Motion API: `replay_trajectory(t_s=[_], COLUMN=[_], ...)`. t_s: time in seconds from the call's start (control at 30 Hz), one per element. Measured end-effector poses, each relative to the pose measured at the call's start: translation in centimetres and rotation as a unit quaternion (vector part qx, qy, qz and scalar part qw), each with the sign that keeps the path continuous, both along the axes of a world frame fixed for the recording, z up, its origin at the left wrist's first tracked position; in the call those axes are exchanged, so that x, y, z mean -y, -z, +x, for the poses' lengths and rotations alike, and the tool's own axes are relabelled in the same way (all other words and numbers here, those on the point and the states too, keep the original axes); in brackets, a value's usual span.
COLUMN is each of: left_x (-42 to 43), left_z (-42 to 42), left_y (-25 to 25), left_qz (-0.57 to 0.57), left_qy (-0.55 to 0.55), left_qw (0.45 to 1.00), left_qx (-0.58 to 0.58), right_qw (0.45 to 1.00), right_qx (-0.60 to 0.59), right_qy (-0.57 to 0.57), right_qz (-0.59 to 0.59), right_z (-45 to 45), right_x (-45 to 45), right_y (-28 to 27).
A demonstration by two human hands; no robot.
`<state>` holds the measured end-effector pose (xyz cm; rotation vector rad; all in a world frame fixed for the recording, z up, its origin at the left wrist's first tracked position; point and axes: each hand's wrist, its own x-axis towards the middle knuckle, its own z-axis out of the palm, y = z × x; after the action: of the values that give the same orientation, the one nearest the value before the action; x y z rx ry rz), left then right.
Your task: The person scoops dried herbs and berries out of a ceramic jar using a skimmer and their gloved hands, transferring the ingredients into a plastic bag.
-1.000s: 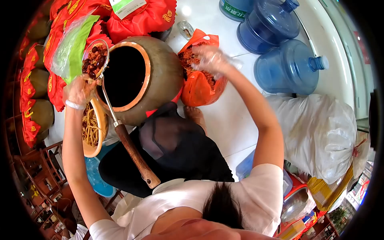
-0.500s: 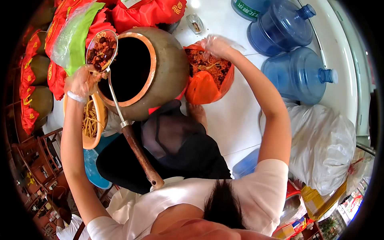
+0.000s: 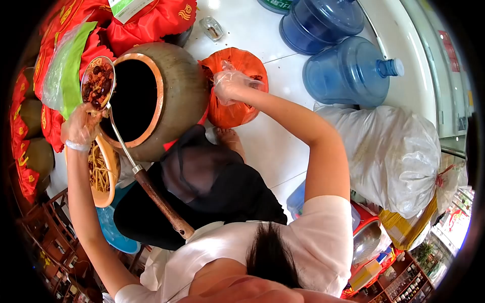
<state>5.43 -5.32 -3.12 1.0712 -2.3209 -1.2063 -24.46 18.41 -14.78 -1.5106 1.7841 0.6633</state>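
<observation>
In a clear glove, my left hand is closed around the neck of a metal ladle, whose bowl holds red and dark dried pieces. The ladle's wooden handle rests toward my lap. Beside the bowl is the dark round mouth of a large clay jar. My right hand, also gloved, is closed on the orange-red plastic bag right of the jar. The bag's edges are gathered inward over most of its contents.
An orange basin of long yellowish strips sits left of my knee. Large blue water bottles and a stuffed white sack are on the right. Red cloth-covered jars stand behind. A small glass dish lies on the floor.
My right hand has moved from the bag's far right edge to its middle, and the bag has been drawn over its contents. My left hand keeps the filled ladle beside the jar mouth.
</observation>
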Motion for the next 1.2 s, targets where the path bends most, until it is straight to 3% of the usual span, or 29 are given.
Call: replay_trajectory(t_s=[0.03,0.1,0.13,0.17,0.2,0.23,0.3,0.43,0.5,0.57,0.63,0.67,0.7,0.73,0.83,0.87,0.93,0.97,1.17,1.2], left_x=[-0.2,-0.5,-0.2,0.1,0.5,0.7,1.2,1.8,2.2,2.8,4.0,4.1,4.7,4.7,3.2,2.9,1.7,1.7,0.6,0.5], left_z=[-0.6,-1.7,-1.8,-1.7,-1.5,-1.0,-0.3,0.2,0.4,1.0,2.8,3.1,3.0,3.0,1.1,0.7,-1.5,-2.0,-3.4,-3.6], left_y=[-0.3,-0.8,-1.1,-1.3,-1.4,-1.2,-0.4,-0.8,-0.7,0.0,1.8,1.9,2.3,2.7,2.3,1.7,-0.6,-0.9,-1.3,-1.3], left_qz=[0.114,0.311,0.341,0.37,0.4,0.434,0.48,0.454,0.436,0.406,0.175,0.023,0.239,0.242,0.166,0.233,0.451,0.463,0.384,0.38], left_qy=[-0.074,-0.265,-0.259,-0.253,-0.247,-0.242,-0.23,-0.218,-0.208,-0.186,0.001,0.071,-0.09,-0.089,-0.016,-0.023,-0.184,-0.216,-0.239,-0.241], left_qw=[0.99,0.906,0.897,0.887,0.876,0.862,0.842,0.859,0.87,0.888,0.983,0.997,0.965,0.965,0.985,0.97,0.865,0.851,0.882,0.884], left_qx=[-0.022,-0.108,-0.111,-0.112,-0.107,-0.098,-0.087,-0.095,-0.1,-0.106,-0.047,-0.019,-0.053,-0.056,-0.051,-0.072,-0.119,-0.123,-0.128,-0.129], right_qw=[1.0,0.936,0.936,0.962,0.924,0.968,0.95,0.964,0.938,0.937,0.934,0.918,0.9,0.947,0.915,0.915,0.929,0.928,0.946,0.933], right_qx=[0.0,-0.074,-0.073,0.068,0.206,0.091,-0.057,-0.056,-0.038,-0.031,-0.023,-0.014,-0.006,-0.015,-0.062,-0.063,-0.073,-0.07,0.042,0.062], right_qy=[-0.001,-0.233,-0.233,-0.019,0.2,0.057,-0.105,-0.005,-0.167,-0.165,-0.163,-0.159,-0.153,-0.129,-0.094,-0.098,-0.184,-0.191,-0.055,0.011], right_qz=[-0.002,-0.254,-0.253,-0.263,-0.252,-0.229,-0.289,-0.26,-0.3,-0.307,-0.317,-0.363,-0.408,-0.295,-0.387,-0.387,-0.313,-0.313,-0.317,-0.353], right_z=[0.0,-0.4,-1.3,-2.1,-2.6,-2.9,-2.2,-2.2,-3.7,-4.8,-5.8,-6.4,-6.1,-6.1,-6.5,-6.7,-6.4,-6.4,-6.0,-5.2], right_x=[-0.2,-1.3,-1.6,-1.9,-2.0,-1.4,-2.8,-4.7,-6.6,-8.4,-10.2,-11.3,-11.7,-12.2,-15.1,-15.4,-16.5,-17.4,-24.2,-25.4], right_y=[1.3,3.9,4.3,3.7,3.8,5.9,4.0,-0.8,-0.8,-1.1,-1.5,-1.7,-3.1,-4.6,-1.9,-2.6,-4.3,-4.5,-5.4,-6.0])
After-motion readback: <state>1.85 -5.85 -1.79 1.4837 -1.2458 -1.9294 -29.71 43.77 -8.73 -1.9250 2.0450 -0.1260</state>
